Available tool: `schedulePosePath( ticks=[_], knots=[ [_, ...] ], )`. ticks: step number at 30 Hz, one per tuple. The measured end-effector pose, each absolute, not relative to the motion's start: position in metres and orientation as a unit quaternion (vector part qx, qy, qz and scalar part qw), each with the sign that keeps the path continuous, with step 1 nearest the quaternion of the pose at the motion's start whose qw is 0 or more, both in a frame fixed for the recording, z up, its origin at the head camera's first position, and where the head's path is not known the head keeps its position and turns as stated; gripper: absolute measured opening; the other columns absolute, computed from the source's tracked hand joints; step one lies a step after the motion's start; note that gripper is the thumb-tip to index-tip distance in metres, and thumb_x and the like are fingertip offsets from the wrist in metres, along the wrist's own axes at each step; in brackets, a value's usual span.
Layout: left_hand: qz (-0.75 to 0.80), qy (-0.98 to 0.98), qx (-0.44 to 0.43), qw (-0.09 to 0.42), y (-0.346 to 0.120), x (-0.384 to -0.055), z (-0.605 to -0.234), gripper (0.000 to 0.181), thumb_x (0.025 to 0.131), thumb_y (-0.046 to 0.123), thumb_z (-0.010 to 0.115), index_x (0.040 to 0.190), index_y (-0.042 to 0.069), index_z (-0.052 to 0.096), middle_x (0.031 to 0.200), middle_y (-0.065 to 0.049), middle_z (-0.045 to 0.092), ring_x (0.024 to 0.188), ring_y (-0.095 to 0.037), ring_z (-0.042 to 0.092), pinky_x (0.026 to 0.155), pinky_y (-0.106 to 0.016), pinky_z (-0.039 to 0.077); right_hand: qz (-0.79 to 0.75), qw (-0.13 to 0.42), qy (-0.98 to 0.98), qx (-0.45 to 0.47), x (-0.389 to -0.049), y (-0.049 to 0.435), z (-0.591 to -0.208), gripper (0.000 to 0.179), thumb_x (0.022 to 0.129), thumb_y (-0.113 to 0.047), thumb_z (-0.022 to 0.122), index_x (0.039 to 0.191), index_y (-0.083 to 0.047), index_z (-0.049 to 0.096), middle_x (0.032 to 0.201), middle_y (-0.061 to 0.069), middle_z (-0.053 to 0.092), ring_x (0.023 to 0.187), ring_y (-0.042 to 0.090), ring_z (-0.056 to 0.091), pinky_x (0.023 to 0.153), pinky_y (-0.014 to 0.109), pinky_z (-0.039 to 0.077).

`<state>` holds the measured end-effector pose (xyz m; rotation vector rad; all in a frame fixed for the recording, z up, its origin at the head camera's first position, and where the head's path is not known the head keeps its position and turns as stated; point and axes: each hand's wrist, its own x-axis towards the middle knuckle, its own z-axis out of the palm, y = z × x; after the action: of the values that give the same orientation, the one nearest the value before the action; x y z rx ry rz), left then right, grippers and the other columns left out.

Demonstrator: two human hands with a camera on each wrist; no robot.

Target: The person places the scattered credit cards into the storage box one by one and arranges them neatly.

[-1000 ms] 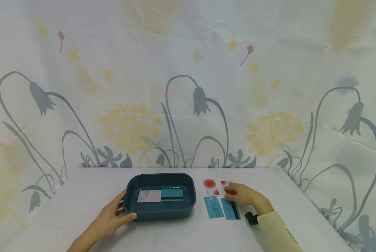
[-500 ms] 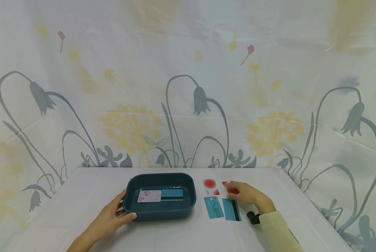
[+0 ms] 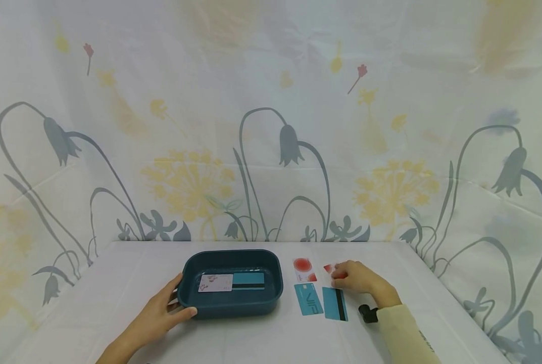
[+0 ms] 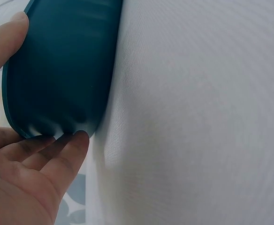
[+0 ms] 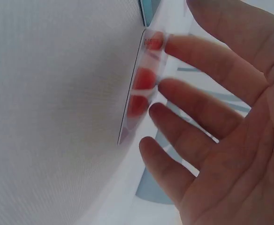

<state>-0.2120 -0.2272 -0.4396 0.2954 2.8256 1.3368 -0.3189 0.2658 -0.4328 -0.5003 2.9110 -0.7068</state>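
On cloth (image 3: 252, 345), left hand (image 3: 158, 312) grips tray (image 3: 234, 309); spread right hand (image 3: 360, 279) partly hides red card (image 3: 329, 268).

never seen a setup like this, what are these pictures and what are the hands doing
There is no machine; a person is working bare-handed. The wide picture comes from a camera worn on the head; each close-up comes from a camera on one wrist. On the white table stands a dark blue tray with two cards lying in it. To its right lie four more cards: two blue, two red and white. The left hand holds the tray's left end. The right hand touches one red and white card.
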Motion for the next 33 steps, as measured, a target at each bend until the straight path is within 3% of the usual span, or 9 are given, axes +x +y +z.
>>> schedulePosePath(
  ticks=[4, 8, 16, 20, 27, 33],
  knots=[
    [0.425, 0.9, 0.096, -0.002, -0.227, -0.212, -0.44, 0.1, 0.081, 0.043, 0.074, 0.15, -0.003, 0.017, 0.149, -0.031, 0.026, 0.123, -0.044, 0.048, 0.093, -0.037, 0.05, -0.217, 0.042, 0.966, -0.132, -0.318, 0.265, -0.434, 0.048, 0.081, -0.027, 0.076, 0.119, -0.001, 0.063, 0.111, 0.01, 0.062, 0.098, 0.027, 0.054, 0.095, 0.051, 0.046],
    [0.425, 0.9, 0.1, -0.003, -0.228, -0.212, -0.441, 0.099, 0.082, 0.042, 0.073, 0.15, -0.003, 0.017, 0.149, -0.031, 0.026, 0.123, -0.044, 0.048, 0.093, -0.037, 0.05, -0.193, 0.046, 0.974, -0.104, -0.316, 0.265, -0.434, 0.055, 0.08, -0.028, 0.077, 0.12, 0.005, 0.059, 0.105, 0.011, 0.061, 0.093, 0.027, 0.052, 0.093, 0.052, 0.046],
    [0.426, 0.899, 0.099, -0.001, -0.228, -0.212, -0.44, 0.099, 0.082, 0.042, 0.073, 0.15, -0.003, 0.017, 0.149, -0.031, 0.026, 0.123, -0.044, 0.048, 0.094, -0.038, 0.05, -0.178, 0.03, 0.974, -0.135, -0.314, 0.27, -0.432, 0.042, 0.082, -0.013, 0.071, 0.119, 0.004, 0.061, 0.114, 0.018, 0.061, 0.105, 0.035, 0.054, 0.099, 0.057, 0.04],
    [0.425, 0.901, 0.094, 0.001, -0.227, -0.212, -0.439, 0.1, 0.081, 0.043, 0.073, 0.15, -0.002, 0.017, 0.149, -0.03, 0.026, 0.124, -0.044, 0.048, 0.094, -0.038, 0.049, -0.179, 0.037, 0.975, -0.127, -0.313, 0.273, -0.43, 0.043, 0.083, -0.013, 0.07, 0.121, 0.005, 0.06, 0.116, 0.02, 0.06, 0.106, 0.037, 0.053, 0.099, 0.058, 0.04],
    [0.424, 0.901, 0.092, 0.001, -0.227, -0.212, -0.439, 0.1, 0.081, 0.043, 0.074, 0.15, -0.003, 0.017, 0.149, -0.03, 0.027, 0.123, -0.043, 0.048, 0.094, -0.039, 0.049, -0.172, 0.047, 0.981, -0.081, -0.315, 0.277, -0.431, 0.038, 0.08, -0.017, 0.074, 0.11, 0.004, 0.062, 0.096, 0.011, 0.062, 0.087, 0.028, 0.053, 0.087, 0.051, 0.049],
    [0.425, 0.9, 0.096, 0.001, -0.227, -0.212, -0.439, 0.099, 0.082, 0.043, 0.073, 0.15, -0.003, 0.017, 0.149, -0.031, 0.026, 0.124, -0.044, 0.048, 0.094, -0.039, 0.049, -0.171, 0.037, 0.981, -0.09, -0.314, 0.28, -0.426, 0.029, 0.078, -0.012, 0.075, 0.103, -0.001, 0.064, 0.087, 0.007, 0.057, 0.082, 0.025, 0.051, 0.076, 0.045, 0.051]
  ],
)
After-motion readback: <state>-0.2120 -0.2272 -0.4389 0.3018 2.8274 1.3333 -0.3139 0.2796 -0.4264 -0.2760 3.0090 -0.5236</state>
